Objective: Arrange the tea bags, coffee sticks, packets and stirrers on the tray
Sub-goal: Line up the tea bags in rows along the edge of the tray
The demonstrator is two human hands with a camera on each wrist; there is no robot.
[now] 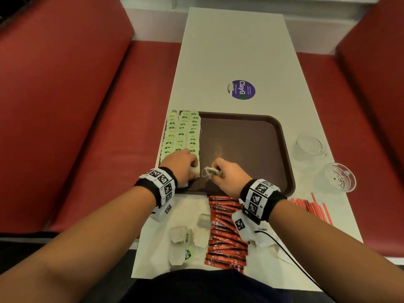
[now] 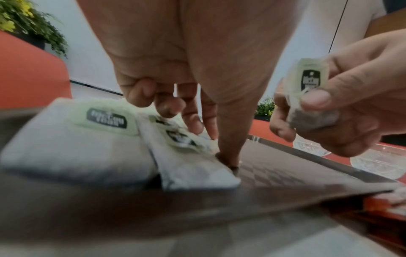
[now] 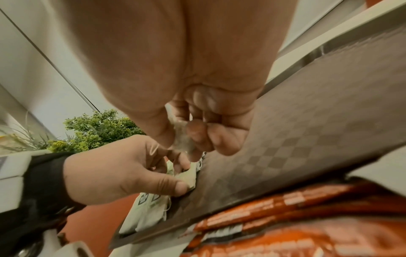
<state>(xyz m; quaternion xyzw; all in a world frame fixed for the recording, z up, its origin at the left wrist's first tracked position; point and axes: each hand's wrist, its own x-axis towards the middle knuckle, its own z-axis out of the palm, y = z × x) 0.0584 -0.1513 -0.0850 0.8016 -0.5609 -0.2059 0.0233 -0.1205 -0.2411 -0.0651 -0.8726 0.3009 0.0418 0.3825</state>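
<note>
Loose tea bags (image 1: 182, 241) and coffee sticks (image 1: 226, 235) are left on the table before the tray (image 1: 244, 145). One tea bag (image 1: 211, 171) is pinched in the right hand (image 1: 229, 178); the rows of tea bags (image 1: 181, 132) are steadied by the left hand (image 1: 181, 165), whose curled fingertips press the nearest bag. Next, careful placing at the row's near end is called for.

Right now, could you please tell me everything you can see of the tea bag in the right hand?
The tea bag is a small pale, translucent paper pouch with dark leaves showing through, a pale green tag with a black logo, and a thin white string. The right hand pinches it between thumb and fingers above the brown tray's near-left area, clear of the rows already laid.
</note>
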